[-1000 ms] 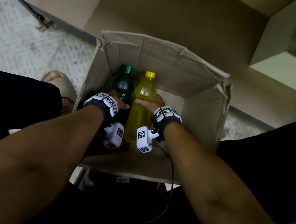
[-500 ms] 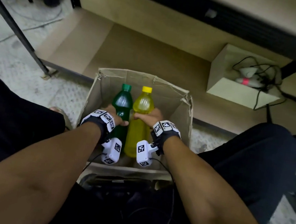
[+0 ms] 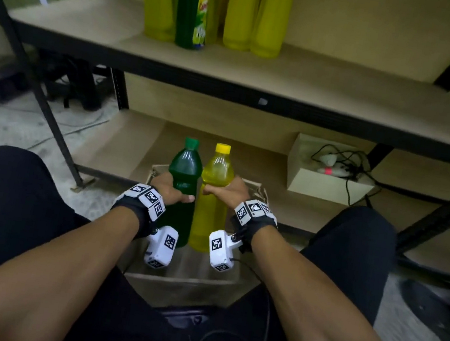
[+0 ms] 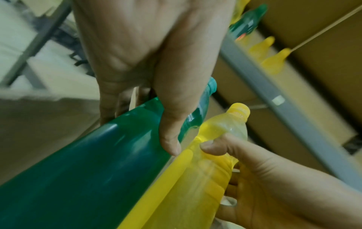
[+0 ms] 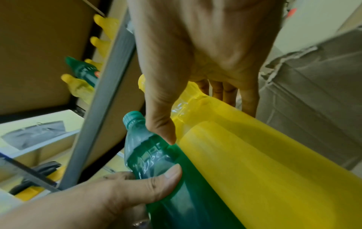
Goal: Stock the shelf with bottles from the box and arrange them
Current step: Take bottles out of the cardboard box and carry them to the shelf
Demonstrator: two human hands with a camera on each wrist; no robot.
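My left hand point(image 3: 169, 189) grips a green bottle point(image 3: 185, 170) around its upper body, thumb across the front point(image 4: 170, 139). Beside it, my right hand point(image 3: 229, 190) grips a yellow bottle point(image 3: 212, 197) the same way point(image 5: 254, 155). Both bottles stand upright and side by side, raised above the cardboard box point(image 3: 180, 278) between my knees. On the middle shelf point(image 3: 292, 74) stand several yellow bottles point(image 3: 240, 10) and one green bottle point(image 3: 191, 5) in a row.
The shelf's dark metal front rail point(image 3: 230, 94) runs just above the raised bottles. A small open white box with cables point(image 3: 329, 172) sits on the bottom shelf at right. A slanted black post point(image 3: 38, 93) stands at left. My knees flank the box.
Both hands have lifted the green and yellow bottles up out of the box. My head has tilted up, bringing the middle shelf and its bottles into view.
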